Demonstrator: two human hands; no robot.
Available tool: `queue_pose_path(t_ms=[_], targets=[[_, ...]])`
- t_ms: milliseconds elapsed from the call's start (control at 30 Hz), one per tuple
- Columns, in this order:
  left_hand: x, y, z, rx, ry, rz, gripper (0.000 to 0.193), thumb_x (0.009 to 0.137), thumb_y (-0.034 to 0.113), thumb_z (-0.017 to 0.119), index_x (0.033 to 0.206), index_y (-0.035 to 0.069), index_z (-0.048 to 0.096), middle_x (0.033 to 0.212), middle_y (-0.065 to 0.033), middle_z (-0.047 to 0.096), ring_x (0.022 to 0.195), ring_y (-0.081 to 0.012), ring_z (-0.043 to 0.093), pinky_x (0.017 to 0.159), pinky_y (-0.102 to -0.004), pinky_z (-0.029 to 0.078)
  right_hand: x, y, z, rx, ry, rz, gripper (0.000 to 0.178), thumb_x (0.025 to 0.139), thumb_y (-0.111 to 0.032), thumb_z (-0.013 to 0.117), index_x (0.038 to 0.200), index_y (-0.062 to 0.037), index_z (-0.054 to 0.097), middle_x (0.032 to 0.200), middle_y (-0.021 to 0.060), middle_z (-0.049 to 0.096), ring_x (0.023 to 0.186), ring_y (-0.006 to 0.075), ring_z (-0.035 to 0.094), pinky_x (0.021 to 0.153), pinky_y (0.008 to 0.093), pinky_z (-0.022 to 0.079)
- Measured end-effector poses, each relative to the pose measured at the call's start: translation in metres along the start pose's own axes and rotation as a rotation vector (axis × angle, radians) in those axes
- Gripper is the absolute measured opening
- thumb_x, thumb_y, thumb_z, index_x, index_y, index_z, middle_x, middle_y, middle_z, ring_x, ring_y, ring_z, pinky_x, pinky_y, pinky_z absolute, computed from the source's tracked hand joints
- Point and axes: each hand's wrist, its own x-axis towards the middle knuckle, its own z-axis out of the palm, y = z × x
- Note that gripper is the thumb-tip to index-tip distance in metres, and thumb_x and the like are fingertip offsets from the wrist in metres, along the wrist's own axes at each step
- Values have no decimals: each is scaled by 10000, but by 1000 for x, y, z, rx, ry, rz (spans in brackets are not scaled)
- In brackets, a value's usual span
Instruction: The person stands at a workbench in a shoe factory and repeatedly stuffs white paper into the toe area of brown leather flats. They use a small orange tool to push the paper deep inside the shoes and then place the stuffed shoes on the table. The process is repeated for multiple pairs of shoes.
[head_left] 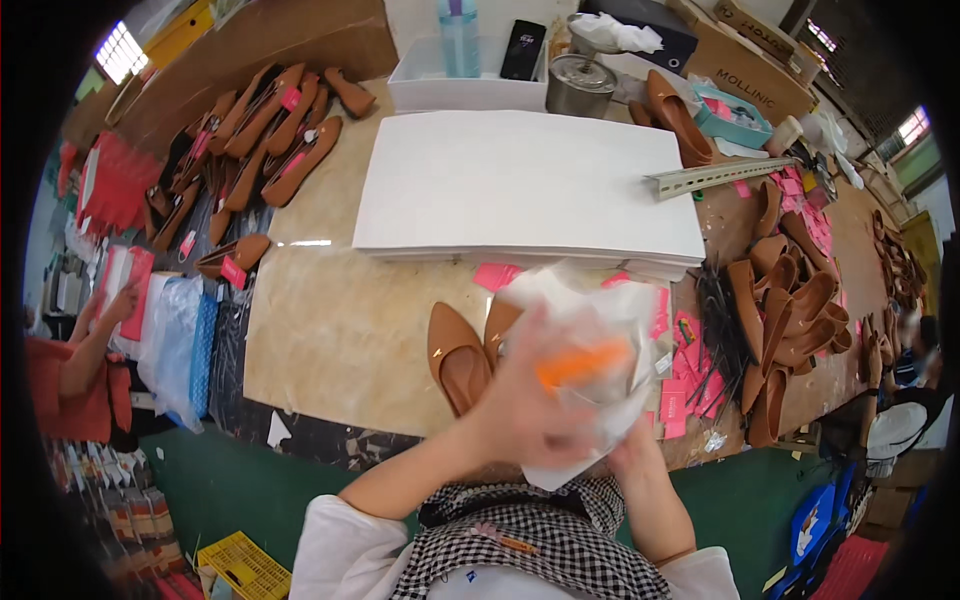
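Note:
Crumpled white paper (602, 310) is between my two hands above the near edge of the table. My left hand (525, 405), smeared by motion, lies against it with its fingers bent round a blurred orange thing (582, 365) whose kind I cannot make out. From below and to the right, my right hand (632, 447) grips the paper; its fingers are partly hidden behind the sheet. A brown pointed flat shoe (455, 355) with a small gold ornament rests beside my left hand. Its mate (500, 322) is partly covered by the hand and paper.
A thick stack of white paper (530, 185) lies beyond my hands, a perforated metal strip (720, 178) on its right end. Brown shoes are heaped left (265, 140) and right (790, 310). Pink tags (680, 385) and black strips (722, 320) lie nearby. A co-worker's hand (122, 300) shows far left.

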Motion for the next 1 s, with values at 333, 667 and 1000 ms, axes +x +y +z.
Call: queue_pose_path(t_ms=[333,667,1000], targets=[[-61,-26,-63,-421,468,-915,376,1002,236,534,1327,50,515,1268,-128,621,1203,-248,581,1046,-340,423,32,33,88,-1423,-366,-1002,831,733,32,723,1478,-8,358,1434,248,459,1310,336,498,1043,434,453],[-129,27,10,299,-158,-703,262,849,298,640,818,46,707,776,-103,685,758,-289,653,769,-402,494,83,63,70,-2120,-196,-841,124,852,-109,617,923,-16,656,923,134,578,843,275,645,718,381,539],[-134,21,28,489,-170,-574,236,775,268,749,791,36,709,862,-118,722,782,-250,676,758,-370,467,128,74,44,-1730,6,-996,357,704,-200,757,1026,-67,684,1056,108,614,960,276,595,848,424,483]])
